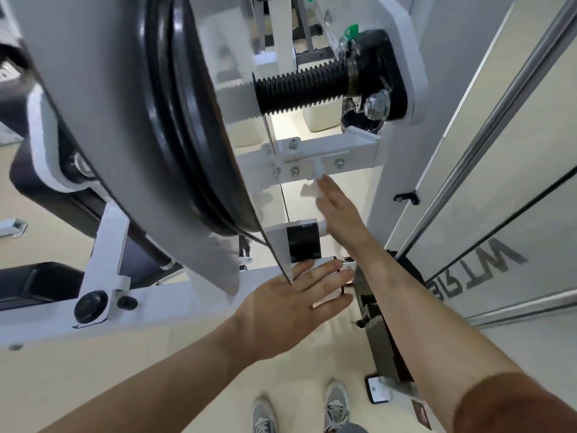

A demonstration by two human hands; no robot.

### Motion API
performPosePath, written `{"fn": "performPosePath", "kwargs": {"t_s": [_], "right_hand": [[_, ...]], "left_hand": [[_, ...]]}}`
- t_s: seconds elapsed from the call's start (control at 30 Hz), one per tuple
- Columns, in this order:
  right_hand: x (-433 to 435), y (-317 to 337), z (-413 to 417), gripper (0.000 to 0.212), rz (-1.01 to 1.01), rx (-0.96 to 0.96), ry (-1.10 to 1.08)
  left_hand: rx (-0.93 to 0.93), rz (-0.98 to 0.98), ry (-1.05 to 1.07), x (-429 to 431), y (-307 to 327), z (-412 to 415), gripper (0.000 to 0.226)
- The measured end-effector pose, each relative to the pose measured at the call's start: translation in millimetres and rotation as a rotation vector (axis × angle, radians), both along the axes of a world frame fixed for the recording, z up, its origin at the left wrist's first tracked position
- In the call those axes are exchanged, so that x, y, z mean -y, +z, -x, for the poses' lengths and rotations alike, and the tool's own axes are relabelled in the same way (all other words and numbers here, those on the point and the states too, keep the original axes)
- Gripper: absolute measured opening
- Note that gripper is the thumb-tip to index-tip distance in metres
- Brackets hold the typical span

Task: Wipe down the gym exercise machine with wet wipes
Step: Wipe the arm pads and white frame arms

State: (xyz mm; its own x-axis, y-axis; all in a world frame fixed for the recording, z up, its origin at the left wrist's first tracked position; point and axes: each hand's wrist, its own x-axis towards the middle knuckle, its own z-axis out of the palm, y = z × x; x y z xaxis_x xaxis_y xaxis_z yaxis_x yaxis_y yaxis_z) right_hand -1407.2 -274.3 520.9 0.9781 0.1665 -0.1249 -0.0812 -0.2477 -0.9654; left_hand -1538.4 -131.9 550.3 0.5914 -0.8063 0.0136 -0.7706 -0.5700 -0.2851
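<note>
Centre of frame, on the white crossbar (349, 151): right hand (335, 204), fingers straight, presses the wet wipe (309, 189) against it | lower centre: left hand (290, 300), fingers extended and holding nothing, rests on the exercise machine (109, 89) lower beam (162, 303) | step: apparently wiping the crossbar | next: probably sweep sideways, keeping pressure around the bolts (294, 172).

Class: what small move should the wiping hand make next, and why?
Probably slide the right hand and its wet wipe sideways along the white crossbar: the wipe meets only the bar's lower edge near the middle, between bolts.
</note>
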Motion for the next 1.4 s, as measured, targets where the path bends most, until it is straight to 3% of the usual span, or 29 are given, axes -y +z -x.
{"fn": "performPosePath", "kwargs": {"t_s": [0.07, 0.13, 0.23, 0.3, 0.37, 0.4, 0.43, 0.47, 0.53, 0.6, 0.7, 0.8, 0.87, 0.9, 1.0, 1.07, 1.17, 1.27, 1.4], "right_hand": [[2, 15, 7, 0.041, -0.078, -0.094, -0.019], [7, 46, 38, 0.034, -0.129, -0.072, -0.003], [12, 92, 87, 0.022, -0.511, -0.098, -0.099], [0, 114, 115, 0.020, -0.681, -0.172, -0.014], [-33, 133, 140, 0.017, -0.448, -0.041, 0.008], [-39, 136, 136, 0.015, -0.234, 0.020, -0.160], [-49, 156, 129, 0.015, -0.200, -0.027, -0.226], [-63, 151, 127, 0.017, -0.043, 0.157, -0.350], [-91, 156, 135, 0.029, 0.080, 0.455, -0.528], [-87, 148, 141, 0.027, 0.079, 0.512, -0.463], [-53, 135, 170, 0.036, -0.090, 0.378, -0.049], [-31, 129, 168, 0.038, -0.386, 0.262, 0.272], [-11, 114, 141, 0.029, -0.540, 0.175, 0.241], [-10, 121, 134, 0.027, -0.715, 0.079, 0.222], [0, 120, 124, 0.035, -0.995, -0.172, 0.069], [-3, 115, 131, 0.032, -0.857, -0.112, -0.008], [-21, 109, 149, 0.029, -0.536, 0.090, 0.047], [-24, 106, 159, 0.039, -0.251, 0.090, -0.050], [-14, 121, 151, 0.016, -0.518, -0.038, -0.161]], "left_hand": [[-0.008, 0.046, 0.007, 5, 19, 7, 0.049], [0.014, 0.145, 0.015, 9, 55, 20, 0.042], [0.097, 0.284, -0.029, 16, 127, 44, 0.023], [0.178, 0.299, -0.026, 16, 169, 50, 0.018], [0.288, 0.226, 0.030, 10, 190, 42, 0.022], [0.316, 0.168, 0.054, 8, 194, 38, 0.025], [0.323, 0.107, 0.072, 6, 194, 34, 0.028], [0.331, 0.045, 0.092, 6, 190, 32, 0.032], [0.363, -0.088, 0.171, 5, 179, 32, 0.040], [0.367, -0.204, 0.251, 6, 171, 34, 0.048], [0.330, -0.267, 0.315, 11, 173, 41, 0.058], [0.320, -0.286, 0.321, 18, 183, 45, 0.063], [0.378, -0.346, 0.318, 17, 190, 41, 0.059], [0.424, -0.403, 0.306, 14, 192, 38, 0.057], [0.491, -0.601, 0.243, 7, 190, 35, 0.054], [0.477, -0.686, 0.226, 9, 192, 33, 0.050], [0.482, -0.656, 0.135, 11, 193, 29, 0.041], [0.481, -0.669, 0.075, 6, 191, 24, 0.036], [0.464, -0.817, 0.166, 10, 185, 27, 0.039]]}}
